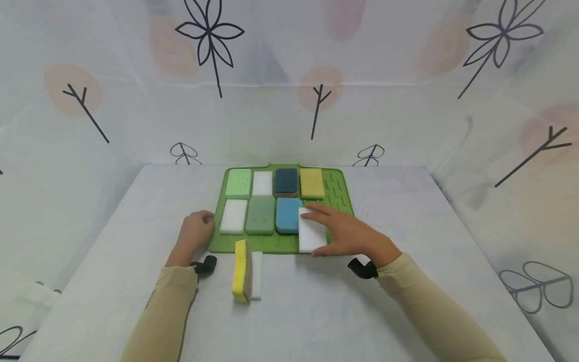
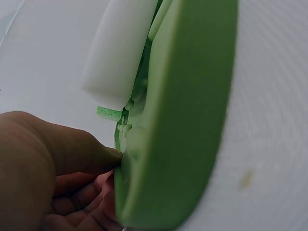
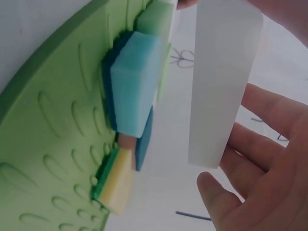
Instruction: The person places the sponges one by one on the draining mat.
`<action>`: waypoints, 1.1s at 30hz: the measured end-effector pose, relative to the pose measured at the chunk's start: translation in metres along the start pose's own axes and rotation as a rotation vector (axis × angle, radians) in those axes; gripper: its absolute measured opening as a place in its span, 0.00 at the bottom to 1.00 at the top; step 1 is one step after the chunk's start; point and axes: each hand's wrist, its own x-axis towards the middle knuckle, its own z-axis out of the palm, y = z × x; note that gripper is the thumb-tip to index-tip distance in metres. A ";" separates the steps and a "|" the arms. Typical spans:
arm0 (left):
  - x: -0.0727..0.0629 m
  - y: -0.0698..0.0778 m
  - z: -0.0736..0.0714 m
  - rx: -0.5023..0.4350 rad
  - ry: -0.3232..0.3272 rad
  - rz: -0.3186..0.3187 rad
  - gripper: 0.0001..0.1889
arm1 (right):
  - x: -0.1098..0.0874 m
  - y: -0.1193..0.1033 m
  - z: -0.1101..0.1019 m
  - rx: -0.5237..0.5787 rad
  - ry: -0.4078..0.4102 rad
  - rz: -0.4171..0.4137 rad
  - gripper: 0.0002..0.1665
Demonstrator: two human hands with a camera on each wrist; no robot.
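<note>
My right hand [image 1: 347,232] holds a white sponge [image 1: 310,236] between thumb and fingers, above the front of a green silicone mat [image 1: 338,191]. In the right wrist view that white sponge [image 3: 224,86] is apart from the mat, near a blue sponge [image 3: 137,82]. My left hand [image 1: 195,232] is at the mat's left edge. Up close in the left wrist view, its thumb and curled fingers pinch the rim of the mat [image 2: 192,106]. A white sponge [image 2: 118,53] lies just beyond the thumb.
Sponges lie in two rows on the mat, among them a light green one [image 1: 238,183], a dark blue one [image 1: 286,181] and a yellow one [image 1: 312,183]. In front of it, a yellow sponge [image 1: 239,271] stands on edge beside a white one [image 1: 257,275].
</note>
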 end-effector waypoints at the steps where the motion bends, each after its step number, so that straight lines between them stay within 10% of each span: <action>1: 0.000 0.000 0.000 -0.001 0.000 -0.001 0.24 | 0.000 0.001 0.000 0.003 0.002 0.007 0.51; 33: -0.001 0.000 0.001 0.002 0.017 -0.003 0.24 | 0.018 0.043 0.006 0.061 -0.003 0.045 0.49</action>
